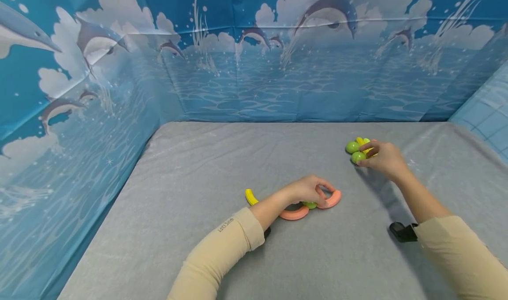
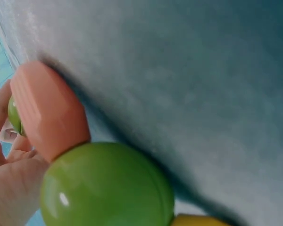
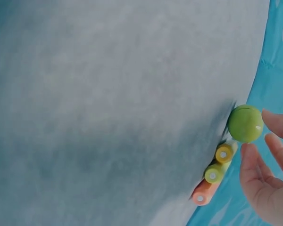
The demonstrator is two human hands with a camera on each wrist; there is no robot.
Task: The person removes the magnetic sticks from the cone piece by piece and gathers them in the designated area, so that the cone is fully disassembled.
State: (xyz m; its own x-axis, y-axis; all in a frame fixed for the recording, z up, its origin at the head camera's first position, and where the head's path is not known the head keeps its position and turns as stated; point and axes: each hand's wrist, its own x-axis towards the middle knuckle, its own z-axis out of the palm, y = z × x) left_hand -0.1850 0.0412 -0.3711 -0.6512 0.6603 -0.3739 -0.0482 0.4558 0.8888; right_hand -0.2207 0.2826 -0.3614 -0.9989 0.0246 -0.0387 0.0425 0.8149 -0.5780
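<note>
My left hand (image 1: 309, 189) holds the right-hand coral curved piece (image 1: 332, 200) of a chain lying on the grey cloth. A green ball (image 2: 108, 188) joins that piece at its near end. Further left in the chain come another coral curved piece (image 1: 294, 214) and a yellow curved piece (image 1: 251, 197), partly hidden by the forearm. Farther off to the right, my right hand (image 1: 384, 158) has thumb and fingertips around a green ball (image 3: 245, 123). Beside it lie a second green ball (image 1: 352, 147) and yellow (image 3: 224, 154), light green (image 3: 213, 174) and coral (image 3: 203, 194) rods.
Grey cloth (image 1: 190, 159) covers the table. A blue dolphin-print curtain (image 1: 258, 79) hangs along its back and left edges. Black wrist-camera mounts show near both cuffs, the right one (image 1: 402, 232) just above the cloth.
</note>
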